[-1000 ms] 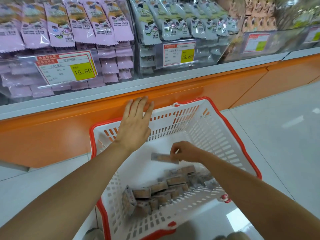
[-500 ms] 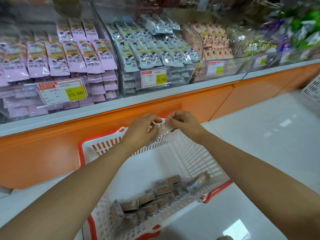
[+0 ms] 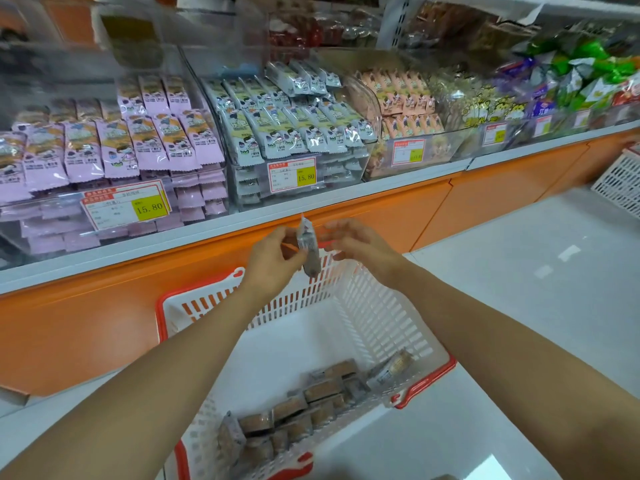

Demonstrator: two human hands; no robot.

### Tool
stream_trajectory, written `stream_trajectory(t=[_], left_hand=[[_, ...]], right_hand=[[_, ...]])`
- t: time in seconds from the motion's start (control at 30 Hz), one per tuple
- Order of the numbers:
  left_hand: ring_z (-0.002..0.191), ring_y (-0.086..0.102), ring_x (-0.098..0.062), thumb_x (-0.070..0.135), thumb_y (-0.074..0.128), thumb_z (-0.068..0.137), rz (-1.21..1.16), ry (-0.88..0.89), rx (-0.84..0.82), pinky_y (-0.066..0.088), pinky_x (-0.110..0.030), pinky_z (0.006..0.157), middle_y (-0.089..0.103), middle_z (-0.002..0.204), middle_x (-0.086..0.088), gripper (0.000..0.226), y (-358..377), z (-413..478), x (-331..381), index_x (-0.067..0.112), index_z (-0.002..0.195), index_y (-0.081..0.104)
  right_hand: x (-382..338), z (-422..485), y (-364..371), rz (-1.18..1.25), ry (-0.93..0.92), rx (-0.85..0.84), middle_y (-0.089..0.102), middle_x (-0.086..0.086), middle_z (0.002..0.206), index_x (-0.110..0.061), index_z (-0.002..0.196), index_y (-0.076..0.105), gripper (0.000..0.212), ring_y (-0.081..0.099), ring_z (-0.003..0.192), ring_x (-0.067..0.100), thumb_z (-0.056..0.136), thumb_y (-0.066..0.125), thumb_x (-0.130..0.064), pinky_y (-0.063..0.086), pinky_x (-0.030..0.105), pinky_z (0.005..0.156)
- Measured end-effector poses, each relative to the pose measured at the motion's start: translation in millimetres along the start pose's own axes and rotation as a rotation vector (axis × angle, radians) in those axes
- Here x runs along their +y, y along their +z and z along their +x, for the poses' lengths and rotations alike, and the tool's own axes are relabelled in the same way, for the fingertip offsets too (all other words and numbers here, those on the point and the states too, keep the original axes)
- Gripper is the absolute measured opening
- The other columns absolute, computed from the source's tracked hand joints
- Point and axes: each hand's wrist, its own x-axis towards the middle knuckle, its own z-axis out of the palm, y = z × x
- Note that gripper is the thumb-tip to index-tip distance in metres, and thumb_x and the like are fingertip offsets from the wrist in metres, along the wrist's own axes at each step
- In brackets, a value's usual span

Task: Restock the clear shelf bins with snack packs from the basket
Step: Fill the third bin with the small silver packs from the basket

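My left hand (image 3: 273, 261) pinches a small clear-wrapped snack pack (image 3: 308, 247) and holds it upright above the far rim of the white basket (image 3: 391, 327) with red trim. My right hand (image 3: 360, 247) hovers just right of the pack with fingers loosely curled and holds nothing. Several brown snack packs (image 3: 311, 400) lie at the near end of the basket. Behind, clear shelf bins hold purple packs (image 3: 114, 147), grey-green packs (image 3: 287, 129) and peach packs (image 3: 405, 98).
An orange shelf front (image 3: 450, 206) with a grey ledge runs under the bins. Price tags (image 3: 292, 174) hang on the bin fronts. A second white basket (image 3: 620, 178) stands at the right edge. The pale floor (image 3: 519, 289) spreads to the right.
The pack went from my right hand in the basket up to both hands and now stands upright in my left hand alone. The right hand has let go. The view has tilted upward.
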Motion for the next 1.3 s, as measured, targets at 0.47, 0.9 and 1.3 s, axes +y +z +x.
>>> stream_trajectory(t=[0.47,0.9,1.3], left_hand=[[0.084,0.054,-0.011,0.021,0.057,0.095,0.141,0.371,0.368,0.049,-0.032,0.077,0.055,0.09,0.009,0.017,-37,11,73,0.016,0.111,0.061],[0.141,0.036,-0.032,0.036,0.036,0.093,0.882,0.334,0.357,0.018,-0.052,0.12,0.047,0.147,-0.015,0.053,-120,48,60,0.007,0.133,0.057],[0.148,0.026,-0.03,0.041,0.006,0.094,0.963,0.245,0.272,0.018,-0.047,0.121,0.031,0.158,-0.016,0.073,-129,61,60,0.005,0.148,0.04]], right_hand=[[-71,-12,-33,-0.202,-0.334,0.27,0.067,0.012,0.1,-0.008,0.108,0.066,0.031,0.066,0.085,0.02,0.08,0.079,-0.008,0.058,0.03,0.076],[-152,77,-4,-0.489,-0.416,0.55,0.053,-0.01,0.082,-0.019,0.1,0.059,0.03,0.046,0.069,0.001,0.079,0.08,-0.024,0.038,0.018,0.061],[-183,165,13,-0.753,-0.309,0.659,0.066,0.009,0.1,-0.009,0.102,0.062,0.033,0.06,0.088,0.023,0.081,0.077,-0.029,0.044,0.031,0.07]])
